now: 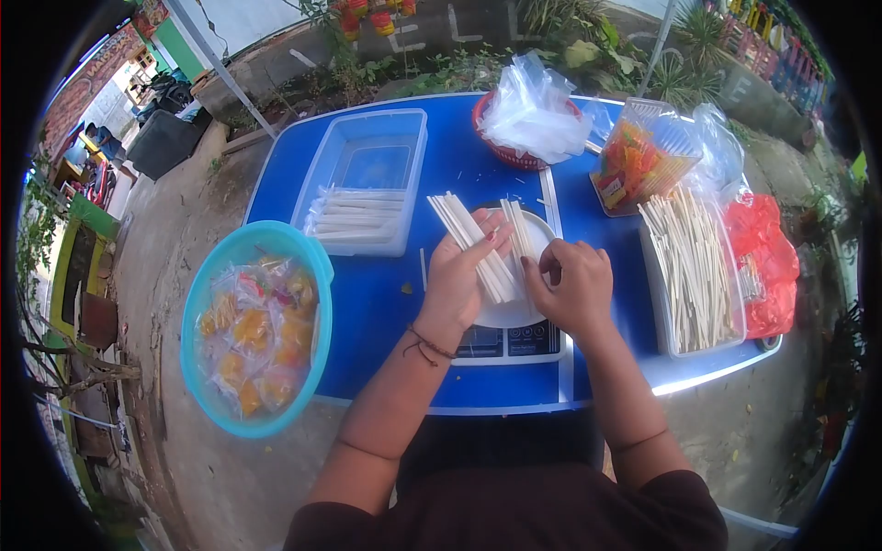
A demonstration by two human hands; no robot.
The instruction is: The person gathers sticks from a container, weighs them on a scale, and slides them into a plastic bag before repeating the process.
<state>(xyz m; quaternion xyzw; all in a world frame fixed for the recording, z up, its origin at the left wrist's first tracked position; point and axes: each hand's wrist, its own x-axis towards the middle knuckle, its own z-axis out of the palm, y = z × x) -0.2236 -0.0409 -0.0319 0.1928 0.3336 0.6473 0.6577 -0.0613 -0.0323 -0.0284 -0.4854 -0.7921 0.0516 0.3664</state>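
My left hand (457, 280) is turned palm up, its thumb closed over a bundle of thin pale sticks (470, 246). Close beside it, my right hand (574, 283) pinches the lower end of a smaller bunch of similar sticks (520, 234). Both hands are above a round white plate (501, 317) on a kitchen scale (525, 340), whose dark front panel shows between my forearms. To the right stands a clear plastic box packed with loose pale sticks (691, 275). A clear tub (375, 151) at the left holds several bundles of sticks (358, 216) in its near end.
A turquoise basin (323, 275) of bagged yellow and orange items sits at the table's left edge. A red basket (524, 158) with clear plastic bags (536, 110) and a container of orange-red packets (638, 165) are at the back. A red plastic bag (767, 266) lies far right.
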